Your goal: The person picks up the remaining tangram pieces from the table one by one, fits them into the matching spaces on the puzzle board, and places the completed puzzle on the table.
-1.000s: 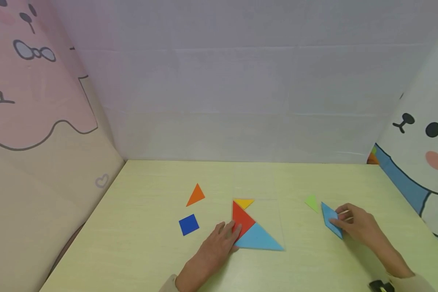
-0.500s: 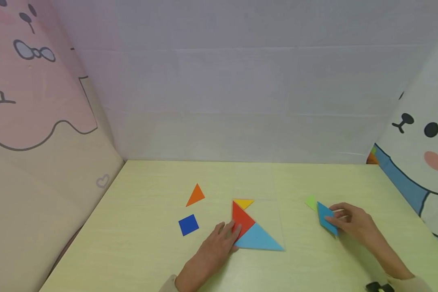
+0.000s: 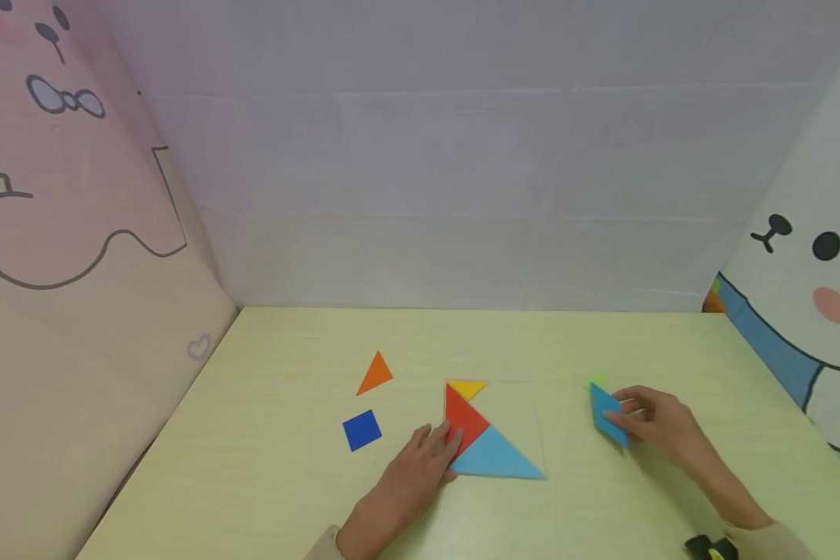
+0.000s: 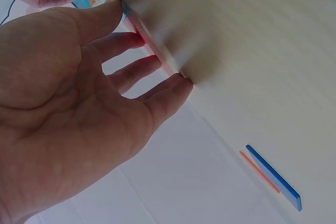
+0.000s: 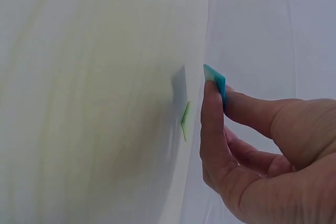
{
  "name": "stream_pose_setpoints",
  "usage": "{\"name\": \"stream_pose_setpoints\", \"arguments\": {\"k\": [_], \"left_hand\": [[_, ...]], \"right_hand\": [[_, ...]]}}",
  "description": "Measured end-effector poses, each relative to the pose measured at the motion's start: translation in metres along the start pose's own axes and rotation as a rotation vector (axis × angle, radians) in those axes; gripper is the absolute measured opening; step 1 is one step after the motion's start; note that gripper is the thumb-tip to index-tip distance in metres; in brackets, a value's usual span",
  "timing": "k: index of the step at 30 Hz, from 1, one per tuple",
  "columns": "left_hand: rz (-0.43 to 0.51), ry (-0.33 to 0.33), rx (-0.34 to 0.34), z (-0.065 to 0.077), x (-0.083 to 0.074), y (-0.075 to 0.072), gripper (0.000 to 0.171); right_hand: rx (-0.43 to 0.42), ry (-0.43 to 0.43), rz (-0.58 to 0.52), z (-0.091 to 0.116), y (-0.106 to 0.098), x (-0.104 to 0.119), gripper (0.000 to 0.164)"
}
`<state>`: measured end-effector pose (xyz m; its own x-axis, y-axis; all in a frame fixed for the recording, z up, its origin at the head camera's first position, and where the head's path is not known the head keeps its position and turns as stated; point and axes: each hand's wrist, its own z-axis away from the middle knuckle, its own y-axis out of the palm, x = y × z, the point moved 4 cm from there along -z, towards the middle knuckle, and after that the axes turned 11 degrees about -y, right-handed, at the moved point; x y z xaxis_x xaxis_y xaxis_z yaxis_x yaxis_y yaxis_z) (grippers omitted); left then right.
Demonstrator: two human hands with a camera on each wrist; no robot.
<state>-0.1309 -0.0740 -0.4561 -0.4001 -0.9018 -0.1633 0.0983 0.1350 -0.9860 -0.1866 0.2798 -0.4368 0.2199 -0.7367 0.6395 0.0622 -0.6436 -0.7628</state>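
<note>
Shifted leftward since the earlier frame: light-blue parallelogram (image 3: 607, 416), together with right hand (image 3: 661, 424), now covering most of light-green triangle (image 3: 598, 379) in the head view. Note at far left of tabletop (image 3: 287, 467) an orange triangle (image 3: 376, 376) and, just nearer the person, a dark-blue square (image 3: 362, 430), both lying flat, loose and apart. Next, find left hand (image 3: 411, 476) with fingers gently bent, fingertips against left side of red triangle (image 3: 467, 420), gripping nothing (judged as steadying the piece; pressure not visible). Moving right, see red triangle set with one edge along light-blue triangle (image 3: 497, 459) and another along small yellow triangle (image 3: 467, 388), all at a faint square outline (image 3: 538, 428) (too faint to tell whether tray or drawn line). Count these three as placed, by judgement; count four as outstanding: orange triangle, dark-blue square, light-green triangle and light-blue parallelogram. Rate progress as slightly under half by piece count. Farther right, well apart from the joined group, locate light-green triangle on tabletop. At far right, observe right hand pinching light-blue parallelogram between thumb and fingers, tilted and raised above tabletop (gap and shadow visible in the right wrist view).
</note>
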Motion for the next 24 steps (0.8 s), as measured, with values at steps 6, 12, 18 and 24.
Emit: {"name": "stream_pose_setpoints", "arguments": {"k": [6,12,18,24], "left_hand": [[-0.003,0.0,0.0,0.0,0.0,-0.001,0.053],[-0.003,-0.001,0.008,0.0,-0.001,-0.002,0.053],[-0.001,-0.01,0.029,-0.001,-0.001,-0.003,0.054],[-0.011,-0.009,0.033,-0.001,-0.001,-0.003,0.054]], "right_hand": [[0.0,-0.004,0.002,-0.003,0.006,0.005,0.044],[0.012,-0.013,-0.088,-0.004,0.013,0.01,0.045],[0.025,-0.02,-0.145,-0.006,0.02,0.016,0.045],[0.032,-0.03,-0.186,-0.008,0.024,0.023,0.044]]}}
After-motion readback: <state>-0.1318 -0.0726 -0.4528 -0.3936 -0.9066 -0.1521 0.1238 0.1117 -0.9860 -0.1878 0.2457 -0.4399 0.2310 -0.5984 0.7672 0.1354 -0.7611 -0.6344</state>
